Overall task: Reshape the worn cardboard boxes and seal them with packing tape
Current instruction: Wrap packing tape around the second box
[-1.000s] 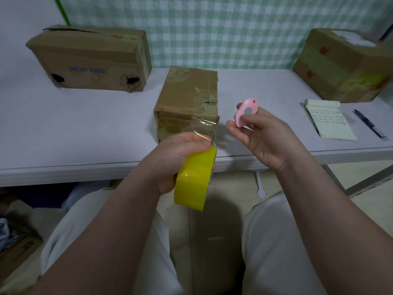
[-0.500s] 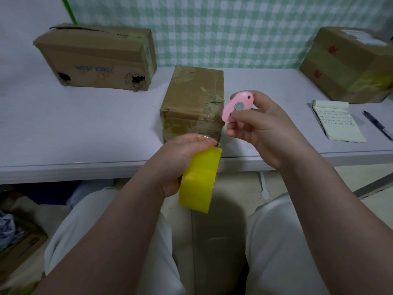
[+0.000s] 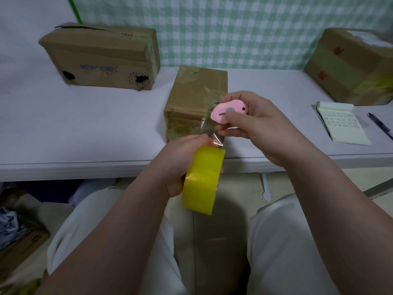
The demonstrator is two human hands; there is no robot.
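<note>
A worn brown cardboard box (image 3: 192, 96) stands on the white table (image 3: 85, 128) near its front edge, straight ahead. My left hand (image 3: 180, 162) grips a yellow roll of packing tape (image 3: 203, 179) just below the table edge. A clear strip of tape (image 3: 209, 129) runs from the roll up to the box's front face. My right hand (image 3: 255, 126) holds a small pink cutter (image 3: 228, 111) right beside that strip, in front of the box's right corner, with the thumb on its grey slider.
A longer torn box (image 3: 102, 58) lies at the back left. Another box (image 3: 353, 64) with red marks sits at the back right. A notepad (image 3: 342, 124) and a dark pen (image 3: 380, 126) lie on the right. My knees are under the table edge.
My right hand has brought the pink cutter down and left, from open air to the stretched tape strip by the box. My left hand and the roll have stayed about where they were.
</note>
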